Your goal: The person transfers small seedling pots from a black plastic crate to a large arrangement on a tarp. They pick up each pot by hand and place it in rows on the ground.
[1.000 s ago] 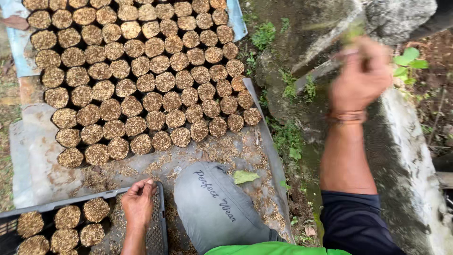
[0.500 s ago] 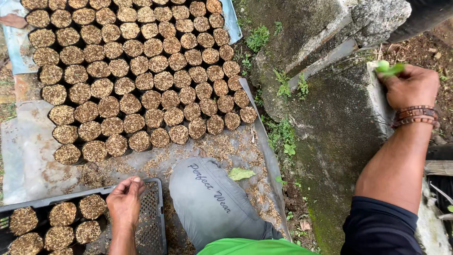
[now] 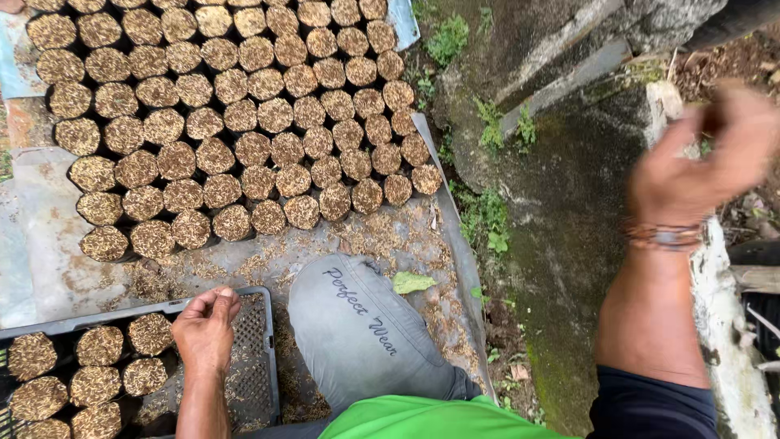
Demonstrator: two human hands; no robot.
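My left hand [image 3: 203, 332] rests inside a black mesh crate [image 3: 253, 349], fingers curled against its far rim with nothing seen in them. It lies right beside several round soil-filled seedling pots [image 3: 99, 370] in that crate. My right hand [image 3: 705, 167] is raised at the right over a mossy concrete ledge [image 3: 561, 203]. It is motion-blurred, its fingers are apart, and no object shows in it. A beaded bracelet [image 3: 665, 236] circles its wrist. A large block of the same soil pots [image 3: 236, 122] stands in tight rows on a grey sheet [image 3: 41, 244] ahead.
My grey-trousered knee [image 3: 357, 325] presses on the sheet between the crate and the ledge. A green leaf [image 3: 411, 282] lies by the knee. Loose husks litter the sheet. Small weeds [image 3: 487, 219] grow along the concrete. A pale stone edge [image 3: 719, 325] runs down the right.
My right hand held a green leaf at the ledge; now it has swung lower and closer, blurred, with no leaf visible. My left hand has curled its fingers at the crate rim.
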